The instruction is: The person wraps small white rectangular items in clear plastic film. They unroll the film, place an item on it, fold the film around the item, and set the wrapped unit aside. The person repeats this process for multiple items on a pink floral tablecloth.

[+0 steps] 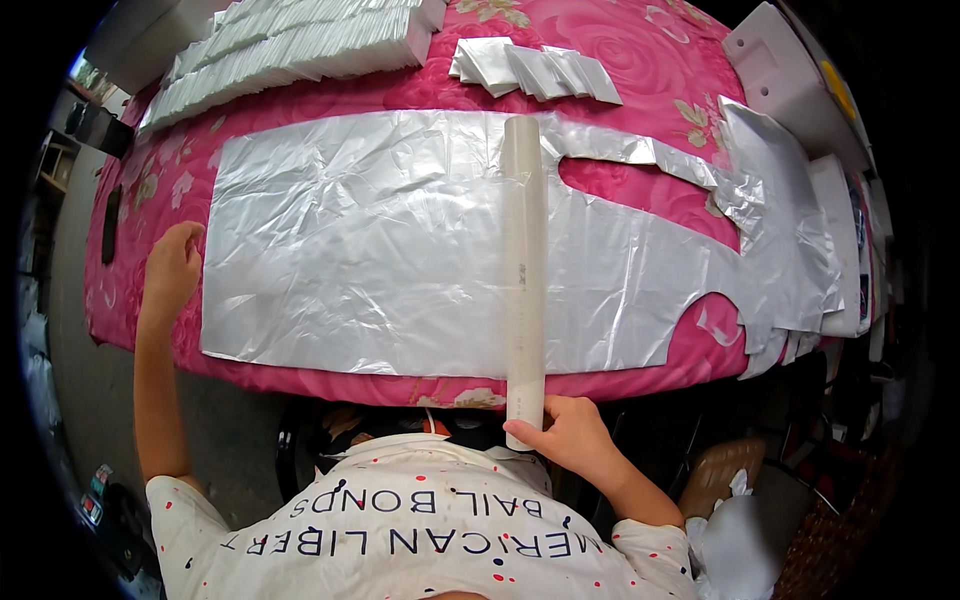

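Observation:
A thin, silvery-white plastic apron lies spread flat across the table, its body to the left and its cut-out neck and strap end to the right. Across it rests a long, pale plastic tube, pointing away from me, with its near end past the table's front edge. My right hand grips that near end, thumb on top, its other fingers partly hidden. Beside the apron's left edge, my left hand has its fingers curled in. Whether it pinches anything there is hidden.
Long rows of folded white packets stand at the far left. A few flat folded pieces lie at the far middle. White foam boxes border the right side. A dark strip lies on the pink flowered cloth at left.

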A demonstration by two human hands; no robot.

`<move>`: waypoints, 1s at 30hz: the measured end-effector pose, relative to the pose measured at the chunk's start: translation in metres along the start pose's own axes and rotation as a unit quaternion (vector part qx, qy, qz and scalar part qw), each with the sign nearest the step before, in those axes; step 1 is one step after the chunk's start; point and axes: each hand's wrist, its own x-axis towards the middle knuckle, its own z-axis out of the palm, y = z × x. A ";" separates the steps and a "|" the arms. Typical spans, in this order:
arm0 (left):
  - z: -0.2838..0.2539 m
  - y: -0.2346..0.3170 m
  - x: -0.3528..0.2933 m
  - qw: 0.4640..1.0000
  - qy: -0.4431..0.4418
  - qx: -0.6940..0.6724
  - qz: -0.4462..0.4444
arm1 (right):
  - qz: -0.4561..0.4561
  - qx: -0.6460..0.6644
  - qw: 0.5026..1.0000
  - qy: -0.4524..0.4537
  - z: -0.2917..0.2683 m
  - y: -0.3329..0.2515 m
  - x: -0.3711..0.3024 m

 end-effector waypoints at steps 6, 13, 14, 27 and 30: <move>0.022 0.182 -0.018 0.946 -0.038 -0.249 0.203 | 0.033 0.054 0.998 -0.010 0.004 0.003 0.001; 0.123 0.269 -0.035 0.913 -0.073 -0.263 0.303 | 0.035 0.074 0.996 -0.026 0.000 0.007 -0.002; 0.127 0.272 -0.035 0.921 -0.080 -0.223 0.310 | 0.029 0.069 0.997 -0.031 0.000 0.008 -0.002; 0.133 0.278 -0.036 0.941 -0.073 -0.103 0.314 | -0.042 0.153 0.987 0.006 -0.100 -0.038 0.143; 0.131 0.277 -0.035 0.942 -0.074 -0.094 0.313 | -0.097 0.387 0.917 0.011 -0.108 -0.048 0.182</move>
